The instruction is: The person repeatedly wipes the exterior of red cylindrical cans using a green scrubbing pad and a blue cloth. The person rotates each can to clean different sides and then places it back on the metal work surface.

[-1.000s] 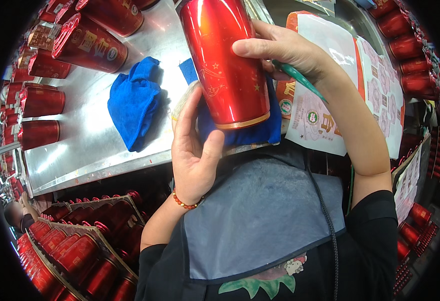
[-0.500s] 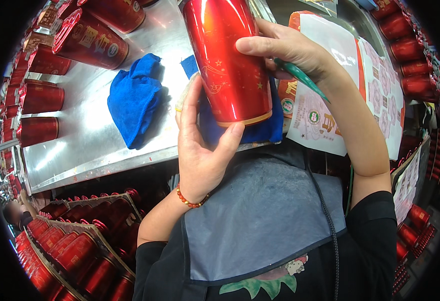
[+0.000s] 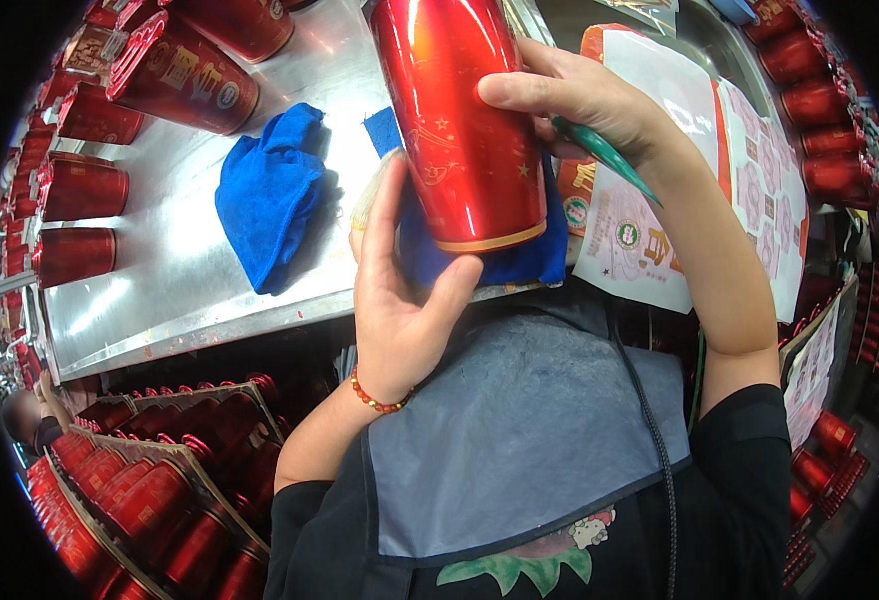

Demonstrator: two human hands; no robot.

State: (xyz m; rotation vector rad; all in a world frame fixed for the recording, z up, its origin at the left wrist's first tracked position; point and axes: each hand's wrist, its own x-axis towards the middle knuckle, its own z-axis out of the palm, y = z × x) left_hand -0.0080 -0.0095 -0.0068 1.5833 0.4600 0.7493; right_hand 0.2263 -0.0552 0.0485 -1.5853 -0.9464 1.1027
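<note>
A glossy red canister (image 3: pixel 469 150) with gold stars and a gold rim is held tilted before me, over a blue cloth (image 3: pixel 539 255) on the table. My right hand (image 3: pixel 584 100) is closed on its upper right side, the thumb lying across the front. A green, pointed tool handle (image 3: pixel 607 160) sticks out of the same hand; its other end is hidden. My left hand (image 3: pixel 399 310) cups the lower left side, with the thumb by the bottom rim. Something pale (image 3: pixel 372 200) shows by the left fingers, perhaps a finger cover.
A crumpled blue cloth (image 3: pixel 274 200) lies on the metal table (image 3: pixel 149 320). Several red canisters (image 3: pixel 184 75) stand along its left side, with more on racks (image 3: pixel 139 490) below. Printed sheets (image 3: pixel 649 200) lie to the right. A person (image 3: pixel 39 420) is at the far left.
My left thumb has come down slightly from the bottom rim. The canister has shifted a little to the right with my right hand.
</note>
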